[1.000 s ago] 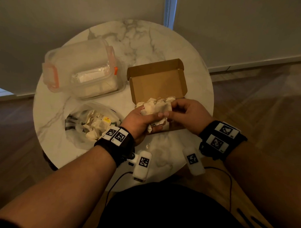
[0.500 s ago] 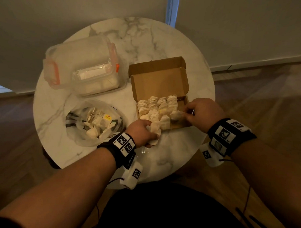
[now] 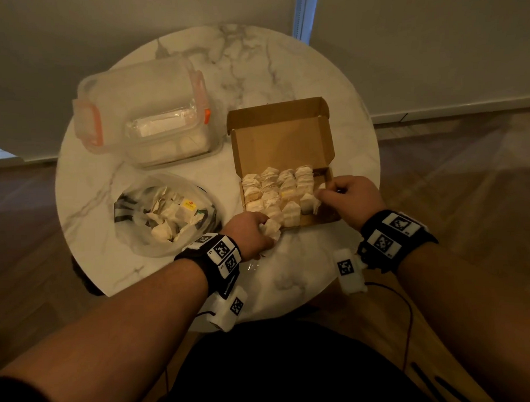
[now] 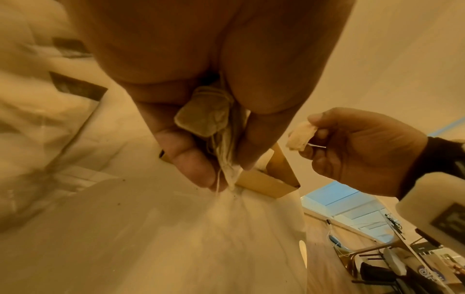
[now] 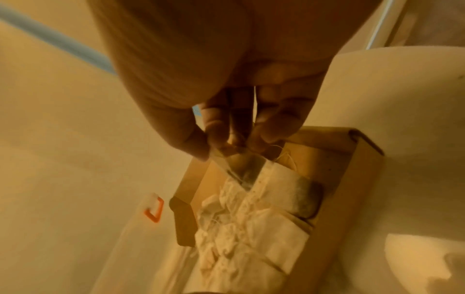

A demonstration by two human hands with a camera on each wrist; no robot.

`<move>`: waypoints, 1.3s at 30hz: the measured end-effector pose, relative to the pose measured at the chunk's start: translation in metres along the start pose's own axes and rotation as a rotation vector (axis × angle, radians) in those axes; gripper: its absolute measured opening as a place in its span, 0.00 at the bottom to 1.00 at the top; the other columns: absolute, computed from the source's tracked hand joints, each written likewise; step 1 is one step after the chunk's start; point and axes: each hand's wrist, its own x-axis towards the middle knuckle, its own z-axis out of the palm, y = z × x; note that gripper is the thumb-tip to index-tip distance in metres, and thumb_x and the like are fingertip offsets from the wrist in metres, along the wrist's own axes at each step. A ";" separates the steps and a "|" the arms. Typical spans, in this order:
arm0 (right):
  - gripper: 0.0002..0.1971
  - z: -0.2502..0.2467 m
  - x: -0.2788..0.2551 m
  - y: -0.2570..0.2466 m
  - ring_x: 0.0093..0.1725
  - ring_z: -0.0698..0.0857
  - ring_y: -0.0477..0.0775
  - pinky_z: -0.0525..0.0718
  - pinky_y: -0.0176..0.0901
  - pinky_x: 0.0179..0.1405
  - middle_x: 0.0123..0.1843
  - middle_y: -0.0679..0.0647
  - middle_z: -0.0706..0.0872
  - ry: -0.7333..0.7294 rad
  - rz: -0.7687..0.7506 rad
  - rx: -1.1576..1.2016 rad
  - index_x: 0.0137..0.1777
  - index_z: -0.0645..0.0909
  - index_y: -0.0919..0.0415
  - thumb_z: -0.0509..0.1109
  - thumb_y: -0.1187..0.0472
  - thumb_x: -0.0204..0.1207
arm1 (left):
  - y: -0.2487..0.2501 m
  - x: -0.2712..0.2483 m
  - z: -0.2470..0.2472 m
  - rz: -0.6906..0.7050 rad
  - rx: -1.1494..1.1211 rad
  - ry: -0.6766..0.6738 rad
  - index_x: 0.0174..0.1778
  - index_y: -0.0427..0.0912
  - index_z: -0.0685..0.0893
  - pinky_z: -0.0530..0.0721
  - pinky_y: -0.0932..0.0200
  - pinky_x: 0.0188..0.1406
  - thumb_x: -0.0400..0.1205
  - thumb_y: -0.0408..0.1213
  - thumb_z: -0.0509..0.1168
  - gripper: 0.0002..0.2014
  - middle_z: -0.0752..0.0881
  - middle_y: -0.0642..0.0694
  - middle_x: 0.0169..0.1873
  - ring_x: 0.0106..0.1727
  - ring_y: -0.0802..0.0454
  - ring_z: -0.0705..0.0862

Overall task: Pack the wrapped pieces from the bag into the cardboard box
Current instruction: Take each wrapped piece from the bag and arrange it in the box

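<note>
Head view: wrapped pieces (image 3: 270, 227) are clutched by the left hand (image 3: 246, 231); one piece (image 4: 300, 137) is pinched by the right hand (image 3: 352, 197) over the part-filled cardboard box (image 3: 281, 137); others lie in the bag (image 3: 168, 216).

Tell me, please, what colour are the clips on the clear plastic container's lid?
Orange; the lid clips on the clear container show best in the head view.

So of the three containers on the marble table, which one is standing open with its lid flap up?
The brown cardboard box nearest the right hand. Its flap stands upright behind rows of wrapped pieces. The clear orange-clipped plastic tub has its lid on, and the clear plastic bag has no flap.
</note>
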 end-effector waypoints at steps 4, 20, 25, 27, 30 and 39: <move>0.12 0.010 0.001 0.003 0.39 0.88 0.52 0.88 0.47 0.41 0.35 0.51 0.90 -0.023 0.111 -0.300 0.34 0.88 0.55 0.75 0.50 0.76 | -0.004 0.003 0.000 0.001 0.000 -0.003 0.61 0.47 0.88 0.94 0.47 0.41 0.78 0.39 0.75 0.15 0.92 0.47 0.44 0.30 0.53 0.92; 0.23 0.042 0.008 -0.005 0.38 0.82 0.57 0.75 0.44 0.36 0.33 0.52 0.80 -0.121 0.020 -0.674 0.39 0.86 0.58 0.64 0.40 0.84 | -0.009 0.010 0.003 0.023 0.042 -0.001 0.58 0.50 0.88 0.88 0.60 0.31 0.77 0.41 0.76 0.14 0.90 0.49 0.45 0.32 0.56 0.91; 0.22 0.044 -0.009 0.008 0.38 0.82 0.57 0.79 0.46 0.38 0.34 0.52 0.80 -0.234 -0.138 -0.886 0.43 0.87 0.58 0.58 0.45 0.85 | -0.008 0.009 0.001 0.030 0.083 0.024 0.61 0.49 0.88 0.74 0.72 0.22 0.77 0.43 0.76 0.16 0.85 0.54 0.39 0.30 0.62 0.85; 0.23 0.048 -0.011 0.012 0.42 0.84 0.57 0.80 0.47 0.42 0.41 0.55 0.85 -0.283 -0.156 -0.951 0.49 0.89 0.58 0.55 0.46 0.88 | -0.007 0.008 0.000 0.035 0.075 0.024 0.60 0.50 0.87 0.72 0.76 0.17 0.78 0.43 0.76 0.15 0.83 0.57 0.35 0.28 0.64 0.84; 0.23 0.053 -0.012 0.018 0.52 0.85 0.58 0.80 0.48 0.49 0.54 0.56 0.88 -0.303 -0.197 -0.969 0.60 0.88 0.56 0.53 0.47 0.89 | -0.006 0.008 0.000 0.042 0.081 0.026 0.54 0.50 0.87 0.71 0.76 0.17 0.78 0.43 0.76 0.10 0.83 0.57 0.32 0.26 0.65 0.84; 0.22 0.057 -0.014 0.033 0.58 0.82 0.60 0.81 0.50 0.55 0.60 0.57 0.83 -0.261 -0.194 -0.901 0.63 0.86 0.56 0.53 0.47 0.88 | -0.006 0.006 0.001 0.037 0.081 0.031 0.52 0.47 0.90 0.92 0.49 0.47 0.75 0.43 0.76 0.11 0.93 0.46 0.38 0.36 0.51 0.92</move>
